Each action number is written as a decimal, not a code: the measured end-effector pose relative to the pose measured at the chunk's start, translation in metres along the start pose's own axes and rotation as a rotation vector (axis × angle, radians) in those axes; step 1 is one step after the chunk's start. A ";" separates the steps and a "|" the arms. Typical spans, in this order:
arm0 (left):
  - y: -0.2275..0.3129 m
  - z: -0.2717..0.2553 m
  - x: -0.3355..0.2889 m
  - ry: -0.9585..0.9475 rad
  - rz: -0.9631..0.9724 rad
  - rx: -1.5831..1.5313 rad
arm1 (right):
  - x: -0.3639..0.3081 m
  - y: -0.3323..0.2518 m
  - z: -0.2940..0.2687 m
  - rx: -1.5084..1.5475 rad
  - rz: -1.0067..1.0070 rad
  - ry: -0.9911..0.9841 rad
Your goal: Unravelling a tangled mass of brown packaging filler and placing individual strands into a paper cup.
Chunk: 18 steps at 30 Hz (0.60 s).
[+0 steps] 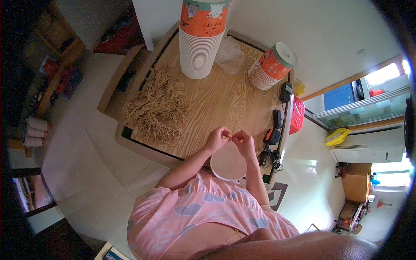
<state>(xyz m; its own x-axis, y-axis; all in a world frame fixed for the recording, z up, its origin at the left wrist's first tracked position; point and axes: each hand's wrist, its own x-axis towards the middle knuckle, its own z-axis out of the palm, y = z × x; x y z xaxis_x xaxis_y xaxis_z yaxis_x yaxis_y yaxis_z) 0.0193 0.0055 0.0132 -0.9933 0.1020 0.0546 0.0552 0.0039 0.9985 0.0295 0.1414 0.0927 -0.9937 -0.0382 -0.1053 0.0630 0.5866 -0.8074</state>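
My left hand (pixel 219 138) and my right hand (pixel 243 143) meet above the near edge of the table, fingertips pinched close together. Whatever lies between the fingers is too small to make out. Just below them a round white paper bucket (pixel 229 163) sits between my forearms, against my body, at the far side of which both hands are. To the left on the table spreads a loose heap of tan cords (pixel 158 104). Behind it rises a tall stack of nested paper buckets (pixel 200 52), white with an orange printed one on top.
A shorter stack of orange printed buckets (pixel 273 65) leans at the back right, and a crumpled clear plastic bag (pixel 229 55) lies between the stacks. Black power adapters and cables (pixel 272 137) line the table's right edge. Beyond that edge is a red container (pixel 297 115).
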 end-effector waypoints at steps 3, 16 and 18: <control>0.031 -0.004 0.001 -0.079 -0.098 0.223 | 0.000 0.006 -0.002 0.002 -0.007 0.024; -0.004 -0.002 0.001 -0.115 -0.237 0.072 | 0.003 0.014 -0.004 0.146 0.013 -0.053; -0.006 -0.002 0.002 -0.127 -0.280 0.018 | 0.002 0.010 -0.006 0.159 0.025 -0.061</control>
<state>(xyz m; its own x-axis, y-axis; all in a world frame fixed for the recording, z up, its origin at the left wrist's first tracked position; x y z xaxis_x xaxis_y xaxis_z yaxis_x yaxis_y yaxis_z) 0.0168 0.0035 0.0075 -0.9497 0.2176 -0.2253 -0.2158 0.0670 0.9741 0.0273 0.1520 0.0875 -0.9844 -0.0772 -0.1582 0.1068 0.4526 -0.8853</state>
